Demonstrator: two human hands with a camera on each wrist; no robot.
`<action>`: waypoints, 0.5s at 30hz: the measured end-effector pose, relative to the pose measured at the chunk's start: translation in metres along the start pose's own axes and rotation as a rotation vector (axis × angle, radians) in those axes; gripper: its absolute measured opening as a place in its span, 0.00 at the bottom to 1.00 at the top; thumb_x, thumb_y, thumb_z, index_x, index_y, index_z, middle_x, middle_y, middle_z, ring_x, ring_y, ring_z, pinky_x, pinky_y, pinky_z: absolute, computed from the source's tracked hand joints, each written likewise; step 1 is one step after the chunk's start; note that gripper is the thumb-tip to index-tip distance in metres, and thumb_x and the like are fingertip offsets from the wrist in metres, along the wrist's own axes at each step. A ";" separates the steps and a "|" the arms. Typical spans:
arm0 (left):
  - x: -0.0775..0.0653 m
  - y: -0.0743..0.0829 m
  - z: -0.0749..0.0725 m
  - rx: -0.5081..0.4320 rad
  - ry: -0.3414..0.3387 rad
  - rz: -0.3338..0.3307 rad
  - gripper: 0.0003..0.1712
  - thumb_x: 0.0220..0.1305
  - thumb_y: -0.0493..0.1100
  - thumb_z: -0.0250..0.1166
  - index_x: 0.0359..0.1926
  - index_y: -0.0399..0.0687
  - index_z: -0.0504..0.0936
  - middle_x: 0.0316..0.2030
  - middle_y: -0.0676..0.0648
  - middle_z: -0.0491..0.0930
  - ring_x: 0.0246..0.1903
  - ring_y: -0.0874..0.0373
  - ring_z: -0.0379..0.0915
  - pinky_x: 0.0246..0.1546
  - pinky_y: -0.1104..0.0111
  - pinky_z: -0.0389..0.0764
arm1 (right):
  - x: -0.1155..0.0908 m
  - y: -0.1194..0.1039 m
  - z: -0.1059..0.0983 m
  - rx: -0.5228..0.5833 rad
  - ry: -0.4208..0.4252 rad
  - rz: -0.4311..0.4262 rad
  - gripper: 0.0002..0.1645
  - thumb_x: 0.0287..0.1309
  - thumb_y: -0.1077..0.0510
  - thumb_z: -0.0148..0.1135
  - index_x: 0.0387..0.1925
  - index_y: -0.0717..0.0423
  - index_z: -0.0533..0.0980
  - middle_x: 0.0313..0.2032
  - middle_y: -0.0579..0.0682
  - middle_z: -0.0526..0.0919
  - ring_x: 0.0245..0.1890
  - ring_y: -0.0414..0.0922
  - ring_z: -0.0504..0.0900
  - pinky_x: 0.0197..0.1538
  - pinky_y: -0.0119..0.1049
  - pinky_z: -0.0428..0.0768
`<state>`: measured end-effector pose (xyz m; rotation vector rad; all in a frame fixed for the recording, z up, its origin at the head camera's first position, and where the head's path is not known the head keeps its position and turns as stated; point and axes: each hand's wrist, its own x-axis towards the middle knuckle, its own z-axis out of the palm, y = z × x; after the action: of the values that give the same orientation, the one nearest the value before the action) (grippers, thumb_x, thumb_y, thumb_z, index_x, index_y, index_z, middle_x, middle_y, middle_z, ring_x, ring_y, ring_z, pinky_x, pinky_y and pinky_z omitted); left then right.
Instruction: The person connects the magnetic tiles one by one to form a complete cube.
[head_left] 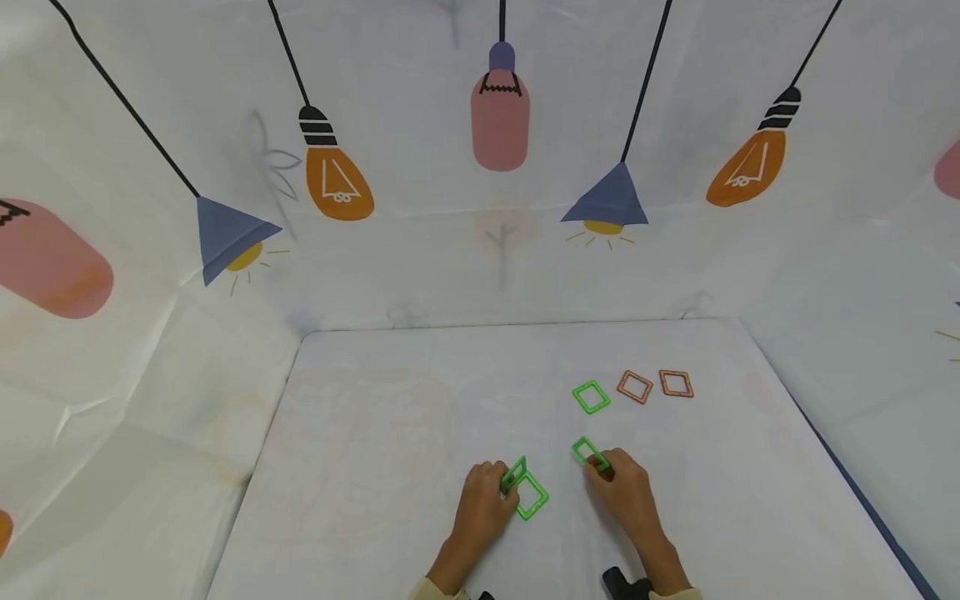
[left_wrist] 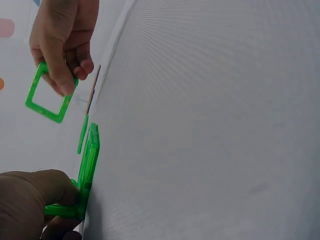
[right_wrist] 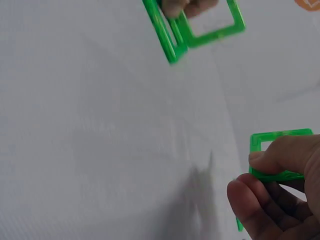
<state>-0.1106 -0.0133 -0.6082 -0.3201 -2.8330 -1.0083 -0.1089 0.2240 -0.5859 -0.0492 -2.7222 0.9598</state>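
Head view looked down and far across tabletop from high near side. Left-wrist view, close by left hand, faced right hand beyond; right-wrist view reversed this, sharing both hands.

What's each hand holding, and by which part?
Right hand: a green square frame, by one side. Left hand: two angled green square frames, near their meeting edge.

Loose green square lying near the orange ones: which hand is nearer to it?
Right. In the head view, the right hand, pinching another green square, is below the loose green square; the left hand is farther off, lower and to the left.
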 end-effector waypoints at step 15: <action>-0.001 0.000 -0.001 0.008 0.035 0.031 0.09 0.49 0.37 0.73 0.28 0.52 0.79 0.20 0.59 0.65 0.24 0.68 0.55 0.23 0.78 0.58 | -0.025 -0.046 0.034 0.043 -0.108 -0.060 0.11 0.43 0.72 0.68 0.25 0.54 0.78 0.23 0.41 0.73 0.22 0.31 0.65 0.24 0.25 0.70</action>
<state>-0.1091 -0.0137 -0.6077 -0.3412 -2.7914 -0.9860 -0.0909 0.1642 -0.5884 0.0942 -2.7818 1.0323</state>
